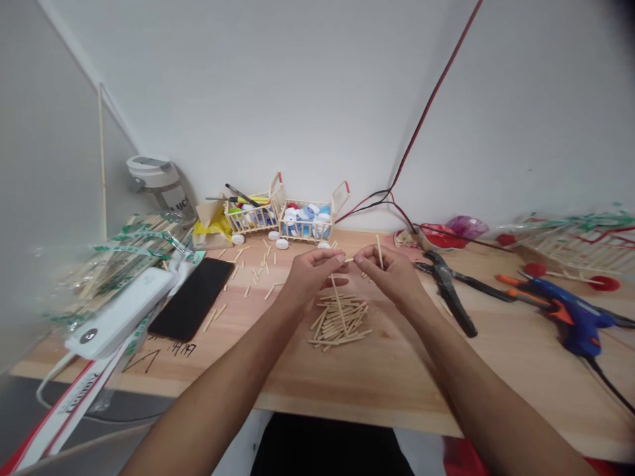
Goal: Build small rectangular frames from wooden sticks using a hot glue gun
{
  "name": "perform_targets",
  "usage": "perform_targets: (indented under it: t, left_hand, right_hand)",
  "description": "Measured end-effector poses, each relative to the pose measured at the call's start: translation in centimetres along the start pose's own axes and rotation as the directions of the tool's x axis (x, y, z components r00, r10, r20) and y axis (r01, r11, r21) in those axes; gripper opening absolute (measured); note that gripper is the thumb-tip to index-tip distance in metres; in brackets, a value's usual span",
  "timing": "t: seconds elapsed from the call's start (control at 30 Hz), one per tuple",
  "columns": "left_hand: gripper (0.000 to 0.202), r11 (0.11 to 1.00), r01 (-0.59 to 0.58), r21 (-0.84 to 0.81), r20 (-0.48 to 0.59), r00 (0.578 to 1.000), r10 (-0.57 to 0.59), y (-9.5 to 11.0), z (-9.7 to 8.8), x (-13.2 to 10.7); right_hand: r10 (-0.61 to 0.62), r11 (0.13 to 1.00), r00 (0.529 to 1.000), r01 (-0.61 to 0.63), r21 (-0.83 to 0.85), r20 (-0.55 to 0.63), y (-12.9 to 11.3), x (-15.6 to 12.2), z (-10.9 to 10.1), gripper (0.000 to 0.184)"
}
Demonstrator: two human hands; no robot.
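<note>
Hands (311,272) curl nearly closed, pinching thin sticks (380,250) near a stick pile (342,320).

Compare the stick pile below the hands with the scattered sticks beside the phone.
The stick pile is heaped and overlapping; the scattered sticks lie mostly apart.
The stick pile is just below the left hand and right hand; the scattered sticks are farther left, beside the phone.
Both: thin, pale pieces on the table.
</note>
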State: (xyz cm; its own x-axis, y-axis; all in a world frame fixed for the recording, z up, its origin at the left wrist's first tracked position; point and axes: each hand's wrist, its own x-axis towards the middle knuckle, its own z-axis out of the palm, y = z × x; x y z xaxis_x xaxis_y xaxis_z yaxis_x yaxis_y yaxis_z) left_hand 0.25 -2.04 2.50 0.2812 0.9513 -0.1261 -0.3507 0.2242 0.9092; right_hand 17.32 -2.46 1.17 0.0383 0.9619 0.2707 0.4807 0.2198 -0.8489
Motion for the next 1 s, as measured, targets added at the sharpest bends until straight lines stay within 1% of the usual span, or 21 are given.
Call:
perform_targets:
  t: [0.13,0.3,0.4,0.47,0.53,0.6,0.7,0.8,0.87,0.9,0.97,1.0]
  left_hand:
    - [0.016,0.996,-0.002,0.093,-0.001,1.0,0.002,-0.2,-0.2,0.1]
    - [0.011,0.984,-0.009,0.176,0.013,1.0,0.007,-0.3,-0.4,0.2]
    - [0.01,0.987,0.0,0.159,-0.01,1.0,0.002,-0.3,-0.5,0.3]
    - [0.009,0.991,0.012,0.131,-0.02,1.0,-0.01,-0.2,-0.6,0.4]
    - [0.009,0.994,0.021,0.107,-0.026,1.0,-0.018,-0.2,-0.6,0.5]
    - [0.009,0.995,0.022,0.092,-0.03,0.999,-0.019,-0.1,-0.7,0.5]
    - [0.011,0.996,0.018,0.082,-0.025,1.0,-0.017,-0.2,-0.8,0.5]
    - [0.013,0.998,0.013,0.068,-0.019,1.0,-0.012,-0.1,-0.9,0.5]
    - [0.013,0.998,0.017,0.06,-0.026,1.0,-0.015,0.0,-0.8,0.5]
    - [0.013,0.998,0.022,0.057,-0.03,0.999,-0.02,0.0,-0.8,0.5]
    - [0.012,0.998,0.031,0.054,-0.043,0.999,-0.029,0.1,-0.8,0.5]
    - [0.011,0.998,0.034,0.05,-0.049,0.998,-0.032,0.2,-0.7,0.5]
  right_hand:
    - [-0.028,0.999,0.999,0.029,-0.025,0.042,-0.2,-0.1,0.2,0.029]
    - [-0.022,0.999,0.997,0.025,-0.039,0.073,-0.3,-0.2,0.2,0.029]
    - [0.004,1.0,0.997,-0.002,-0.018,0.076,-0.4,-0.2,-0.1,0.034]
    - [0.068,0.997,0.994,-0.07,0.018,0.084,-0.5,-0.2,-0.5,0.037]
    - [0.145,0.989,0.984,-0.148,0.025,0.104,-0.4,-0.2,-0.7,0.035]
    - [0.187,0.982,0.974,-0.186,-0.022,0.127,-0.2,-0.3,-0.9,0.028]
    - [0.168,0.983,0.974,-0.155,-0.095,0.152,0.2,-0.3,-0.8,0.022]
    - [0.135,0.99,0.983,-0.13,-0.046,0.124,0.3,-0.2,-0.6,0.022]
    - [0.146,0.989,0.984,-0.145,-0.01,0.098,0.2,-0.2,-0.7,0.022]
    - [0.159,0.987,0.982,-0.157,-0.023,0.102,0.2,-0.2,-0.8,0.022]
    - [0.179,0.98,0.971,-0.162,-0.115,0.157,0.3,-0.1,-0.9,0.021]
    - [0.179,0.972,0.964,-0.142,-0.185,0.199,0.3,-0.2,-1.0,0.023]
